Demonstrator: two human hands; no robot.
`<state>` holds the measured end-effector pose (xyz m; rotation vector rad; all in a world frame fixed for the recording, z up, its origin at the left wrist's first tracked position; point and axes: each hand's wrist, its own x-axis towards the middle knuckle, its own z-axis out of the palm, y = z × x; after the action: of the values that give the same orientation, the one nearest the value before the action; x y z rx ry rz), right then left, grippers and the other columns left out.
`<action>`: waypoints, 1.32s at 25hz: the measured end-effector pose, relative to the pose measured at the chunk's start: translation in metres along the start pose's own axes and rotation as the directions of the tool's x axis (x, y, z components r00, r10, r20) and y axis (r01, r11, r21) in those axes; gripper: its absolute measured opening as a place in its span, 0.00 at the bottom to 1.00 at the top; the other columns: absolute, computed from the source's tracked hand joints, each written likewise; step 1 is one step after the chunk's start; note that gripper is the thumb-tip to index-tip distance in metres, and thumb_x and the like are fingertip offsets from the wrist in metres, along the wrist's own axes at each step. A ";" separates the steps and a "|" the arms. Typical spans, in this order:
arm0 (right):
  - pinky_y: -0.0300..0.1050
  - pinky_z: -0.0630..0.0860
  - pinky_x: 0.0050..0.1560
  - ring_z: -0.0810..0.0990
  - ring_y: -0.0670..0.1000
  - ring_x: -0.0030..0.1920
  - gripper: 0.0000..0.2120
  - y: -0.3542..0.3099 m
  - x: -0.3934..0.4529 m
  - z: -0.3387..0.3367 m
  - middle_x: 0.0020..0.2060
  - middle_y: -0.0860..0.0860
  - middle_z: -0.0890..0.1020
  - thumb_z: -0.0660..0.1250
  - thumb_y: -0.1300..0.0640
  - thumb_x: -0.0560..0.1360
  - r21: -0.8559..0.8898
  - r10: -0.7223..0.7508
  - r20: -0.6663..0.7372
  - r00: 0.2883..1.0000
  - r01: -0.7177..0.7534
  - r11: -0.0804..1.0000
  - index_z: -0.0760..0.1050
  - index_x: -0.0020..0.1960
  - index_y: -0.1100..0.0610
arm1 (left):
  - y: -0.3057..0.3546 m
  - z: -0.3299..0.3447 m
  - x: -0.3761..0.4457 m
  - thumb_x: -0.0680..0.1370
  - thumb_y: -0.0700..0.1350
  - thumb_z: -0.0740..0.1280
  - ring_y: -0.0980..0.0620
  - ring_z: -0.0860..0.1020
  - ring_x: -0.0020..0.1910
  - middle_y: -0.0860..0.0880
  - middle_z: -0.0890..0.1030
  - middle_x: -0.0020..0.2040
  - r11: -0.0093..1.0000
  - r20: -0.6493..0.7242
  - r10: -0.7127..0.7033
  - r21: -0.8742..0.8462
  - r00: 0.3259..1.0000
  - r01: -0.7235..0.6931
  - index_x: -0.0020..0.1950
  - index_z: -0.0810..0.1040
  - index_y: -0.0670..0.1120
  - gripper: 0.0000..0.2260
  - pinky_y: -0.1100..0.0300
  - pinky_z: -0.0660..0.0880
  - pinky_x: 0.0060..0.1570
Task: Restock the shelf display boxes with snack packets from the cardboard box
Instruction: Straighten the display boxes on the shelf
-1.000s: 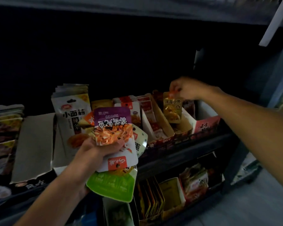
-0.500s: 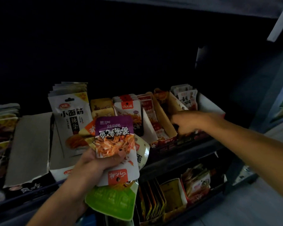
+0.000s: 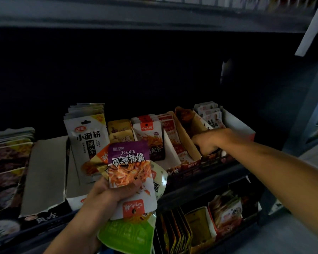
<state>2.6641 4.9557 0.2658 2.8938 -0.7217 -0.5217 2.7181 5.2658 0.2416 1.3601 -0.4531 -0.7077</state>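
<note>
The left hand point(image 3: 106, 195) grips a fan of snack packets point(image 3: 130, 173), purple one on top. The right hand point(image 3: 206, 143), fingers hidden, reaches into a brown display box point(image 3: 186, 142); seat packets upright, labels forward.

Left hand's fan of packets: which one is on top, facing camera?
The purple-topped packet, pinned under the left hand's thumb. The green packet and cream packet only peek out from behind it.

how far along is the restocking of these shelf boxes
Partly done. Several display boxes on the shelf already stand full of packets. The right hand is down inside a brown box, apparently seating a packet. The left hand grips a fan of snack packets not yet shelved.
</note>
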 end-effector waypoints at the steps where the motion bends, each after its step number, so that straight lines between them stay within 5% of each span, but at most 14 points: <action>1: 0.45 0.76 0.44 0.78 0.55 0.56 0.24 0.001 0.003 0.000 0.65 0.52 0.76 0.62 0.64 0.77 0.063 -0.027 -0.068 0.997 0.031 0.998 0.67 0.71 0.50 | -0.001 0.000 0.000 0.62 0.39 0.73 0.46 0.86 0.36 0.47 0.87 0.41 1.000 -0.016 -0.006 0.014 1.000 0.006 0.54 0.80 0.49 0.21 0.54 0.80 0.38; 3: 0.50 0.77 0.55 0.78 0.55 0.57 0.23 0.004 0.011 0.001 0.63 0.51 0.77 0.63 0.64 0.76 0.125 -0.026 -0.226 0.974 0.056 0.991 0.70 0.69 0.50 | -0.002 0.003 -0.002 0.67 0.35 0.72 0.49 0.85 0.34 0.48 0.87 0.39 1.000 -0.017 -0.012 0.009 1.000 0.012 0.51 0.81 0.47 0.15 0.59 0.80 0.31; 6: 0.55 0.76 0.45 0.76 0.53 0.40 0.14 -0.001 0.026 0.004 0.49 0.55 0.81 0.60 0.64 0.78 0.019 0.045 -0.115 0.992 -0.043 0.999 0.76 0.61 0.54 | -0.002 0.007 -0.002 0.72 0.31 0.70 0.54 0.84 0.30 0.51 0.86 0.34 1.000 -0.015 0.002 0.029 1.000 -0.002 0.46 0.80 0.48 0.12 0.66 0.76 0.24; 9: 0.52 0.74 0.48 0.78 0.55 0.49 0.07 -0.010 0.019 -0.008 0.50 0.53 0.80 0.61 0.60 0.79 -0.079 0.115 0.022 0.993 -0.113 0.990 0.77 0.53 0.55 | 0.000 0.004 0.004 0.71 0.30 0.70 0.55 0.84 0.30 0.52 0.86 0.34 0.999 -0.029 -0.007 0.049 1.000 0.008 0.46 0.80 0.48 0.13 0.65 0.77 0.26; 12: 0.46 0.73 0.53 0.78 0.55 0.57 0.13 -0.008 0.018 -0.018 0.59 0.50 0.78 0.64 0.55 0.78 -0.068 0.171 0.082 0.982 -0.165 0.984 0.76 0.61 0.51 | -0.002 0.001 0.008 0.69 0.31 0.75 0.54 0.84 0.32 0.51 0.86 0.35 0.999 -0.009 -0.012 0.035 1.000 0.012 0.48 0.80 0.47 0.15 0.66 0.77 0.27; 15: 0.46 0.77 0.56 0.79 0.54 0.55 0.09 -0.009 0.026 -0.021 0.56 0.50 0.80 0.66 0.55 0.76 -0.109 0.191 0.075 0.979 -0.182 0.977 0.79 0.56 0.53 | -0.002 0.003 0.007 0.59 0.38 0.84 0.56 0.84 0.34 0.51 0.87 0.37 0.998 0.007 0.018 0.062 1.000 -0.018 0.51 0.82 0.46 0.23 0.68 0.77 0.28; 18: 0.47 0.73 0.55 0.77 0.55 0.59 0.12 -0.013 0.030 -0.024 0.59 0.52 0.76 0.66 0.51 0.78 -0.162 0.172 0.104 0.980 -0.154 0.975 0.76 0.61 0.51 | 0.001 0.004 0.003 0.70 0.29 0.72 0.61 0.81 0.26 0.54 0.83 0.29 0.998 -0.030 0.011 0.057 0.999 -0.009 0.44 0.79 0.47 0.13 0.72 0.73 0.23; 20: 0.48 0.75 0.56 0.78 0.56 0.58 0.19 -0.009 0.029 -0.026 0.59 0.52 0.78 0.69 0.50 0.76 -0.057 0.133 0.169 0.977 -0.125 0.991 0.75 0.64 0.54 | 0.002 0.005 0.000 0.72 0.28 0.70 0.61 0.81 0.25 0.55 0.83 0.28 0.998 -0.009 0.006 0.069 1.000 -0.005 0.42 0.79 0.48 0.14 0.71 0.72 0.23; 23: 0.48 0.81 0.44 0.84 0.56 0.44 0.07 -0.001 0.027 -0.028 0.42 0.55 0.85 0.72 0.63 0.72 0.301 0.068 0.290 0.954 -0.159 0.940 0.79 0.49 0.62 | 0.005 0.006 -0.003 0.72 0.29 0.71 0.65 0.78 0.23 0.58 0.80 0.24 0.995 -0.036 0.022 0.098 0.999 -0.018 0.42 0.77 0.51 0.15 0.75 0.70 0.22; 26: 0.47 0.80 0.48 0.81 0.55 0.46 0.04 -0.003 0.028 -0.024 0.40 0.52 0.80 0.69 0.61 0.74 0.079 0.137 0.243 0.960 -0.160 0.984 0.76 0.41 0.55 | 0.007 0.013 -0.006 0.71 0.28 0.71 0.62 0.80 0.24 0.55 0.83 0.27 0.997 -0.008 0.012 0.070 1.000 -0.011 0.44 0.79 0.48 0.15 0.72 0.72 0.22; 28: 0.48 0.77 0.49 0.77 0.55 0.46 0.04 -0.011 0.028 -0.022 0.42 0.52 0.76 0.65 0.58 0.77 -0.140 0.160 0.155 0.975 -0.139 0.980 0.75 0.44 0.55 | 0.008 0.015 -0.008 0.71 0.25 0.69 0.62 0.79 0.22 0.54 0.81 0.25 0.999 -0.007 0.012 0.037 1.000 -0.012 0.41 0.78 0.47 0.15 0.72 0.71 0.21; 31: 0.47 0.72 0.46 0.73 0.52 0.38 0.05 -0.019 0.018 -0.027 0.39 0.51 0.73 0.61 0.58 0.79 -0.236 0.179 0.113 0.977 -0.148 0.960 0.73 0.45 0.55 | 0.006 0.013 -0.007 0.71 0.26 0.69 0.60 0.80 0.23 0.53 0.82 0.26 1.000 -0.010 -0.001 0.019 1.000 0.001 0.40 0.78 0.47 0.16 0.70 0.72 0.21; 33: 0.45 0.73 0.47 0.73 0.50 0.39 0.02 -0.017 0.019 -0.030 0.46 0.51 0.77 0.64 0.56 0.77 -0.234 0.177 0.076 0.981 -0.155 0.960 0.75 0.48 0.55 | 0.005 0.010 -0.007 0.71 0.27 0.70 0.59 0.80 0.24 0.53 0.83 0.27 0.999 -0.023 -0.014 0.034 1.000 0.014 0.40 0.78 0.48 0.15 0.70 0.73 0.21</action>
<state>2.6976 4.9625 0.2848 2.5840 -0.8486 -0.6780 2.7073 5.2630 0.2489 1.4033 -0.4399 -0.6984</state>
